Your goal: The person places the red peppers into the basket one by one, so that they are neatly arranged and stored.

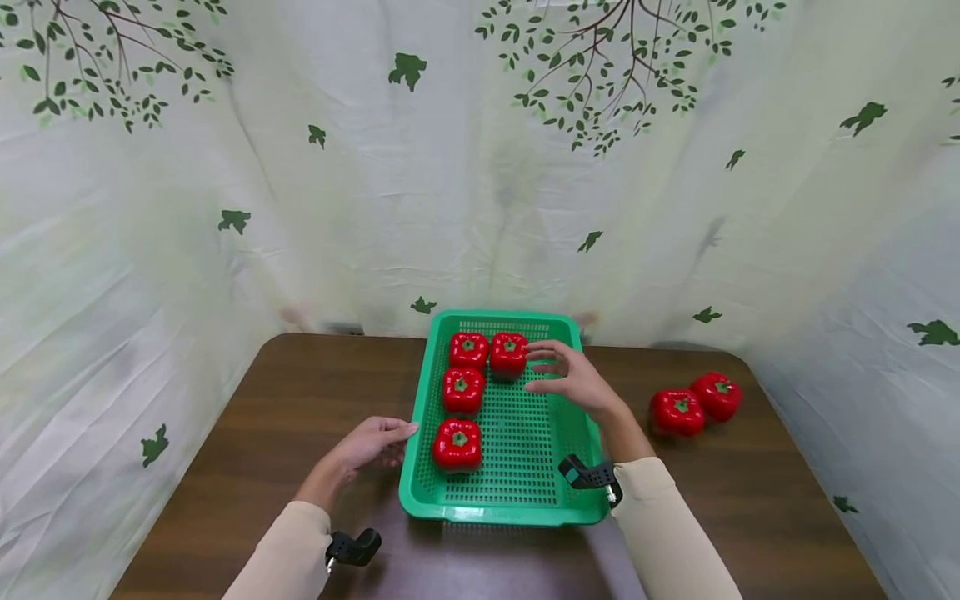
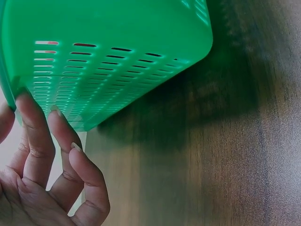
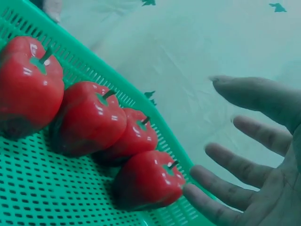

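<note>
- A red pepper [image 1: 507, 355] is set in the far part of the green basket [image 1: 502, 515], stem side up, just left of the fingertips of the right hand [image 1: 567, 379]; whether it is touched cannot be told.
- The right hand is held over the basket with its fingers spread and nothing in its grip.
- Just left of that pepper, a far-left pepper [image 1: 468, 350] is seen, with a middle pepper [image 1: 462, 391] and a near pepper [image 1: 457, 445] lined up along the basket's left side.
- The basket's left rim is pinched in the grip of the left hand [image 1: 375, 442], between thumb and fingers.
- The basket is rested on the brown tabletop [image 1: 750, 517].
- Well to the right, two more are placed on the tabletop: a nearer loose pepper [image 1: 677, 413] and, just beside it, a farther loose pepper [image 1: 716, 396].
- Black straps are worn on both wrists, below light sleeves [image 1: 675, 533].
- The far side is backed by a pale cloth [image 1: 450, 192] printed with green leaves.
</note>
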Demonstrator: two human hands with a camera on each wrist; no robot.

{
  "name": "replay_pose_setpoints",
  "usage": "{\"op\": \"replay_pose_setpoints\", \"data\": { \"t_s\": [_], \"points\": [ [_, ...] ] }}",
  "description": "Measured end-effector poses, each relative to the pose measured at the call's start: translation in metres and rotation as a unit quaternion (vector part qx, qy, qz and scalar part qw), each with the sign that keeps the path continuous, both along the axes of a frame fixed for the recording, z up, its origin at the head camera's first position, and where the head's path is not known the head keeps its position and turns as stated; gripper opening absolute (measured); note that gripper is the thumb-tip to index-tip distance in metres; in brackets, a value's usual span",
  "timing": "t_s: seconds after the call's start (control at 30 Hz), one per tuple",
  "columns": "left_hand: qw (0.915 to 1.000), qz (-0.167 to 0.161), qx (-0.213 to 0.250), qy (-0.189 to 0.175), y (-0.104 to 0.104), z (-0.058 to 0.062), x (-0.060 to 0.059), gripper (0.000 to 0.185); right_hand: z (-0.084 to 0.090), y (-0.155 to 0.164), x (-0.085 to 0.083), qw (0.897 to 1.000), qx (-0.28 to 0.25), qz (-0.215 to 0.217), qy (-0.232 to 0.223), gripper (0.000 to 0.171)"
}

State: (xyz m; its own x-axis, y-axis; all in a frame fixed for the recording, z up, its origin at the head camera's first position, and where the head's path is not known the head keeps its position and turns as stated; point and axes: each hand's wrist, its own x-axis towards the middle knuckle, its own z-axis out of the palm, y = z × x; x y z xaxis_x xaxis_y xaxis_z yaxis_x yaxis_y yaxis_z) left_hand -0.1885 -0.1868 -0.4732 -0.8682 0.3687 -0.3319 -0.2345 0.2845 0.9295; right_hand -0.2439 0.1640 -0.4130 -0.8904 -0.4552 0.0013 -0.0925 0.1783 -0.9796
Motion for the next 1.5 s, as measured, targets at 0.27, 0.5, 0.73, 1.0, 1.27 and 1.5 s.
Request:
{"op": "replay_pose_setpoints", "data": {
  "t_s": [0.27,0.5,0.73,1.0,1.27,1.5],
  "points": [
    [1.0000,0.004,0.000,0.000,-0.003,0.000,-0.002,0.040,0.005,0.020,0.013,0.999,0.004,0.036,0.029,0.061],
    [1.0000,0.002,-0.001,-0.001,-0.002,0.002,-0.001,0.040,0.002,0.045,0.021,0.998,-0.015,0.043,0.050,0.060],
    [1.0000,0.001,0.001,-0.003,-0.001,0.002,0.003,0.039,-0.004,0.073,0.030,0.998,-0.040,0.018,0.046,0.057],
    [1.0000,0.005,0.001,-0.007,-0.001,0.002,0.003,0.041,-0.013,0.104,0.041,0.997,-0.056,0.012,0.042,0.053],
    [1.0000,0.001,-0.001,-0.007,-0.002,0.003,0.003,0.039,-0.016,0.131,0.051,0.995,-0.082,0.032,0.056,0.054],
    [1.0000,-0.006,0.003,-0.006,0.000,0.003,0.003,0.040,-0.022,0.153,0.058,0.992,-0.103,0.020,0.069,0.060]
  ]
}}
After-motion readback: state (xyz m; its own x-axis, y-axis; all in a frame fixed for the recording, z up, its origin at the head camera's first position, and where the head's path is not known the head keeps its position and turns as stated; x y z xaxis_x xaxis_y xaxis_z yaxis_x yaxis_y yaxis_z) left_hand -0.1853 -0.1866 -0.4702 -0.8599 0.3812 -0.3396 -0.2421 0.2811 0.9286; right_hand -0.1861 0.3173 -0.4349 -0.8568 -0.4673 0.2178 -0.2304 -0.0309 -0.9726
